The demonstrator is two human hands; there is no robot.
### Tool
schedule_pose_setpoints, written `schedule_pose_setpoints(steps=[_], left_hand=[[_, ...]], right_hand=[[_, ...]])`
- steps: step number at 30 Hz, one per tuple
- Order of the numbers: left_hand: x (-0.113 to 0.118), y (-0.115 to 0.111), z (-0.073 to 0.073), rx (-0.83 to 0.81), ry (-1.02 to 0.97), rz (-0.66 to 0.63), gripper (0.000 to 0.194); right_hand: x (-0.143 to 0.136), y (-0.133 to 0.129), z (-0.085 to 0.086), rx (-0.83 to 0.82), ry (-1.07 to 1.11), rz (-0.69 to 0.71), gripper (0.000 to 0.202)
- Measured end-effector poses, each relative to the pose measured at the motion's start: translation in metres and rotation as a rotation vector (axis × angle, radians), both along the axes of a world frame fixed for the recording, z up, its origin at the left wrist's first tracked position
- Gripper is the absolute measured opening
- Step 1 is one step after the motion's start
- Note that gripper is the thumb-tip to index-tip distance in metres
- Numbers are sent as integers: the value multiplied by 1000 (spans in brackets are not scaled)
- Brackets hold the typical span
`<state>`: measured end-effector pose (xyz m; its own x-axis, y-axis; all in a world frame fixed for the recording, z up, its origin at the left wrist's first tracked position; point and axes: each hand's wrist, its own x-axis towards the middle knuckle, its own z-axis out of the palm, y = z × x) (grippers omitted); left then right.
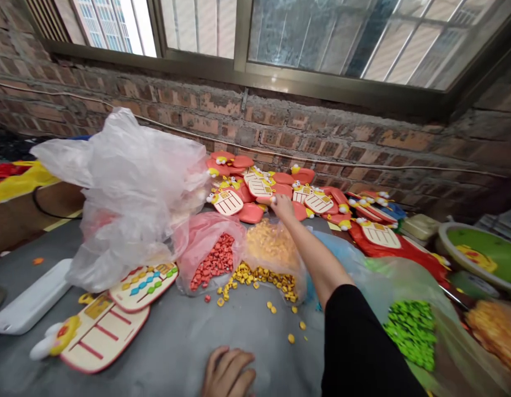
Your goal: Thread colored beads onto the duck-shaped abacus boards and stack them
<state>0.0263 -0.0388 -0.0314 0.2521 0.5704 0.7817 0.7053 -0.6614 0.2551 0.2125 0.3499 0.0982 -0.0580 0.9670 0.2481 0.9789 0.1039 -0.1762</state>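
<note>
Black cloth of the right sleeve (358,342) is nearest, with the left hand (230,372) low beside it — palm down, fingers loosely bent, holding nothing, though whether it touches the grey surface (176,347) I cannot tell. Well apart from it, the right hand (283,207) reaches forward to the heap of toy boards (229,202), its fingers at the edge of a cream slotted board (260,186); whether they have closed on it is too small to tell. The heap spreads to both sides of that hand, some boards showing red backs, others cream fronts. Just on the near side of the right hand is an open bag of yellow pieces (269,242), with loose yellow pieces (291,338) scattered toward the left hand. Left of that bag, beyond the left hand, sits a bag of red pieces (214,262). To the left hand's left, a board with coloured pieces (150,286) overlaps a duck-headed board (100,336) — near a pile of whitish plastic bags (131,165). Right of the right forearm lies a bag of green pieces (411,333), and farther out a green basin (503,251). Past the heap rises a brick wall (222,118) under a window (300,38).
</note>
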Motion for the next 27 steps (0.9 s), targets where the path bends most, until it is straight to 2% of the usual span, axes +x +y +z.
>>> schedule_pose_setpoints(steps=[2,4,6,8,9,11,14,16,18,20,23,27], left_hand=[[-3,-3,14,-1,-4,-41,19],[-5,-8,25,-64,-29,-64,18],[-7,-14,31,-113,-68,-72,22],[-8,-19,32,-122,-83,-74,28],[-9,-22,31,-110,-99,-72,31],[-12,-25,29,-69,-161,-62,36],[-16,-27,26,-52,-269,-24,40],[-17,-28,25,-117,-283,8,37],[-16,-28,26,-213,-251,25,32],[-15,-28,25,-303,-203,23,27],[-12,-27,23,-400,-154,-13,25],[-11,-26,20,-470,-124,-90,30]], right_hand=[[7,-13,22,154,53,26,34],[16,-37,45,395,157,90,31],[24,-73,65,606,271,197,27],[28,-121,76,634,351,321,25],[28,-147,77,574,384,383,25],[21,-199,68,342,419,492,24],[-2,-262,33,-90,286,624,18],[-21,-286,3,-280,146,664,15],[-39,-292,-24,-355,35,704,13],[-54,-283,-41,-314,-20,748,12],[-77,-252,-50,-154,-13,748,13],[-109,-212,-53,-84,-121,605,16]])
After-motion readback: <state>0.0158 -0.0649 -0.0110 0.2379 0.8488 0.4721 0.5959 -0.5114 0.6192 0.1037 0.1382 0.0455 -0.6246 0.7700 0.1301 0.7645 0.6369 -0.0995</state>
